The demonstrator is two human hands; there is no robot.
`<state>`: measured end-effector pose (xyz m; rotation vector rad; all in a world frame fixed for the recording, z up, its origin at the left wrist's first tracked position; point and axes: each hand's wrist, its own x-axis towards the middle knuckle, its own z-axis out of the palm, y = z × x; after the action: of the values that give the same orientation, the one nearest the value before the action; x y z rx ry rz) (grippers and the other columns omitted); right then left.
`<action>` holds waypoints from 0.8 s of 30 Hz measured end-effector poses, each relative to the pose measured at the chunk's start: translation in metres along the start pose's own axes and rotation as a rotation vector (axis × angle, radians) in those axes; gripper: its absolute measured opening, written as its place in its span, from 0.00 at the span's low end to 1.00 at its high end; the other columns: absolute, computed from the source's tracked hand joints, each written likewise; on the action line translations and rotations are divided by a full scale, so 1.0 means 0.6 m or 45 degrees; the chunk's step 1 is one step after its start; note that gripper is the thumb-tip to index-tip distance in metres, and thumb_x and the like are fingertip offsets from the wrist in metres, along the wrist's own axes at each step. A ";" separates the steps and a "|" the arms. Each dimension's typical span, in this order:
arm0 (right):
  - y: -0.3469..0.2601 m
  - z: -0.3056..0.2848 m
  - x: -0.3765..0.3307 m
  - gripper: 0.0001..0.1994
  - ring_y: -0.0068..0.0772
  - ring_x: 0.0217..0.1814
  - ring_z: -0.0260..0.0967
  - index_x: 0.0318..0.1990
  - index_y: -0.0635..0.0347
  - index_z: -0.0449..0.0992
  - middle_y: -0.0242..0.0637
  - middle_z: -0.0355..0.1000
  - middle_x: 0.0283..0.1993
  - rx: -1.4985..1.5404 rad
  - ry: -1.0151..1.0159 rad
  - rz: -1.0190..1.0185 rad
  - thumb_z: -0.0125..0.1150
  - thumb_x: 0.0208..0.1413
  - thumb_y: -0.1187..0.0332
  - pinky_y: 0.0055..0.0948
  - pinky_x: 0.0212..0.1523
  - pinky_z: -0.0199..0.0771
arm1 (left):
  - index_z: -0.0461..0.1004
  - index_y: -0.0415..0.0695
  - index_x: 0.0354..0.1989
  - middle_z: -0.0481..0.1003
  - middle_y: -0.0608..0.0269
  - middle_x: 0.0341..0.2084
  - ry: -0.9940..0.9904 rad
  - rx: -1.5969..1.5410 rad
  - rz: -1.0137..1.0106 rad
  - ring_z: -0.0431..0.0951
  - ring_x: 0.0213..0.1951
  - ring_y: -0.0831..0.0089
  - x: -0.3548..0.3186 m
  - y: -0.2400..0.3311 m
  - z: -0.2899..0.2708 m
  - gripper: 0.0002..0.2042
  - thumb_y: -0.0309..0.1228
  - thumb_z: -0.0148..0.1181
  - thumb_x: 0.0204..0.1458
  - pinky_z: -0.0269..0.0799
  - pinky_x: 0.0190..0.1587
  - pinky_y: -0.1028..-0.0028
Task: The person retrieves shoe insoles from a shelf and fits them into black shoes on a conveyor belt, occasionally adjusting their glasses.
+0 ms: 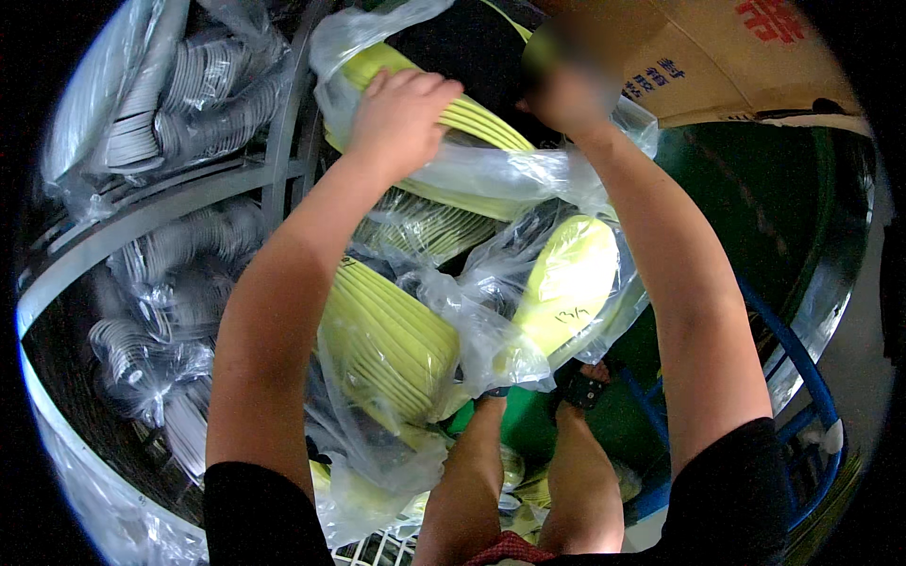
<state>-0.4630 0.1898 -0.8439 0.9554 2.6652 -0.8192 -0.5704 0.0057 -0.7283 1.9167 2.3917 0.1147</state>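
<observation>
A stack of yellow-green insoles (481, 123) lies in an opened clear plastic bag (472, 174) at the top middle. My left hand (401, 118) is closed over the left part of this stack, its fingers curled round the edge. My right hand (571, 99) is at the stack's far right end, beside the dark inner side of the insoles. A blur covers most of its fingers, so its grip does not show. Below are more bagged yellow-green insoles (387, 340), and one bag shows a single sole face (566, 278) with handwriting.
Grey insoles in clear bags (203, 80) fill a metal-framed rack (142, 212) at the left. A printed cardboard box (727, 57) stands at the upper right. A blue tubular frame (802, 377) is at the right, above a green floor (727, 189). My feet are below the bags.
</observation>
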 end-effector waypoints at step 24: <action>-0.160 -0.484 -0.488 0.22 0.29 0.47 0.63 0.50 0.61 0.61 0.35 0.66 0.47 2.090 0.246 -0.037 0.58 0.45 0.75 0.29 0.50 0.62 | 0.64 0.44 0.50 0.68 0.60 0.46 0.320 -2.805 -1.192 0.68 0.46 0.64 -0.083 0.228 -0.500 0.21 0.43 0.48 0.51 0.63 0.49 0.64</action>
<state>-0.2965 0.1371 -0.4584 1.1366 1.5833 -3.0846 -0.4580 -0.0167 -0.4151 -0.2289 1.1649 1.7688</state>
